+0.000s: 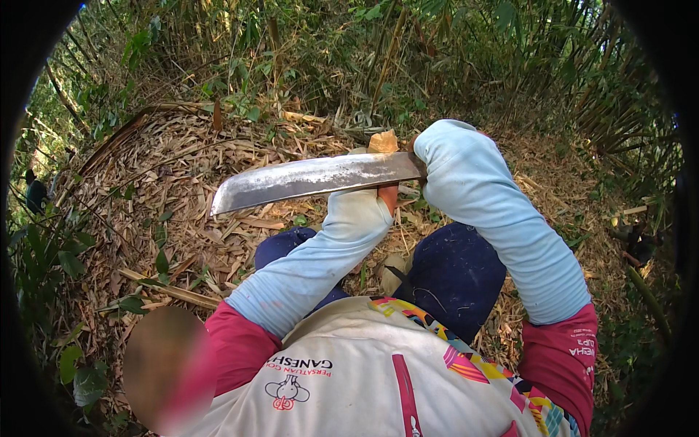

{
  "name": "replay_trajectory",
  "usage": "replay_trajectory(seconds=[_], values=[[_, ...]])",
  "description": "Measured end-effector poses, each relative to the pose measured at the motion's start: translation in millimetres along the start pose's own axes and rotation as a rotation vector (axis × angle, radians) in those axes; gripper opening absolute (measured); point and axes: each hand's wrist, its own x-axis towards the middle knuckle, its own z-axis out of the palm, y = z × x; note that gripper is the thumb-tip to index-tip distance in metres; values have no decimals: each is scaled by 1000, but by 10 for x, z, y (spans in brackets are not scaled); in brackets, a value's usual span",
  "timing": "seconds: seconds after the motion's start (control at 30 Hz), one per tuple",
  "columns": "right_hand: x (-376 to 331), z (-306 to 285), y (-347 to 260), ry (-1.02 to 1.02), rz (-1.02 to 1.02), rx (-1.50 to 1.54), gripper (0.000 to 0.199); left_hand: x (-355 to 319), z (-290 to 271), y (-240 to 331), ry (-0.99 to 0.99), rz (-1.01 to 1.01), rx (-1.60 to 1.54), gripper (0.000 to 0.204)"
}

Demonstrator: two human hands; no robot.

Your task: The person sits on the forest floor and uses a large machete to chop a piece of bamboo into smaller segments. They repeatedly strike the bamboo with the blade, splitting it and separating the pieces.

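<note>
Your right hand (421,149), mostly hidden by the pale blue sleeve (502,218), is closed around the handle end of a machete (313,178); the handle itself is covered, so you can't see the fingers. The blade runs from frame centre out to the left, tip angled slightly down, flat side up, grey and scuffed. Your left hand (384,197) sits just under the blade near the handle, fingertips showing orange below the steel; it seems to hold a pale cut piece of bamboo (383,141) that pokes up above the blade's back edge, but you can't tell how tightly its grip is closed. Dark blue trousers (451,273) show at lower centre. Dry bamboo leaf litter (167,189) covers the ground; green bamboo stalks (386,51) stand across the top of the frame.
</note>
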Motion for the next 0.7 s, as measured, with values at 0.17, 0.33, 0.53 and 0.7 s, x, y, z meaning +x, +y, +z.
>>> replay_trajectory(seconds=[0.17,0.33,0.53,0.7], values=[[-7,29,96,-80,45,8,19,-38,-92,100,-125,-106,-93,22],[-153,90,210,-33,-30,8,41,118,-299,399,-399,-392,-317,17],[-268,98,284,76,-22,-20,43,88,-411,258,-376,-378,-519,22],[-314,101,187,105,-59,-131,36,67,-438,342,-333,-323,-633,16]])
